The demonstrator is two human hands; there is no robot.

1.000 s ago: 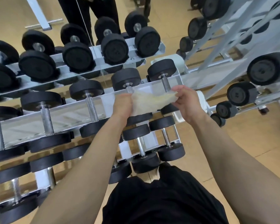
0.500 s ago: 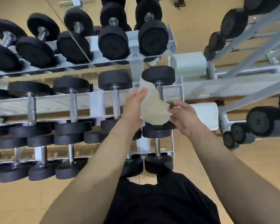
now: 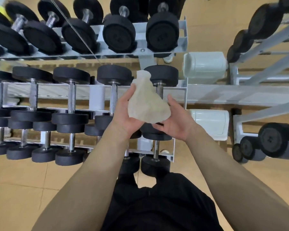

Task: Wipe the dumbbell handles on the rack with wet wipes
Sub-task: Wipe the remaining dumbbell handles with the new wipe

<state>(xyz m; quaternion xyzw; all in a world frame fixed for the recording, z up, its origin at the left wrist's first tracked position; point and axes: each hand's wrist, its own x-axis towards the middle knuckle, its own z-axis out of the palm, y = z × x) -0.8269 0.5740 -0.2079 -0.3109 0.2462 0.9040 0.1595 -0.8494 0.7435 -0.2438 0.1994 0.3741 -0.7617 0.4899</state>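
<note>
At the right end of the rack (image 3: 97, 97): a crumpled pale wipe (image 3: 147, 104) is held up in the air in front of the middle shelf.
Left hand (image 3: 123, 114): fingers and thumb are curled round the wipe's left side in a firm hold.
Right hand (image 3: 177, 122): fingers are tucked under the wipe's lower right edge, with the thumb raised just beside it, in a looser hold.
Nearest handle (image 3: 158, 90): the steel bar of the last dumbbell on the middle shelf lies just beyond the wipe and is partly hidden by it. Contact cannot be told.
Handle's direction: it runs away from the person, front to back, between two black end weights.
Nearer hand: both are close, but the left seems better placed to carry the wipe onto the bar.
Shelves: three, each holding a row of black dumbbells (image 3: 70, 75) lying the same way.
White boxes (image 3: 205, 65): two stand just right of the rack, both closed, so their contents are hidden.
</note>
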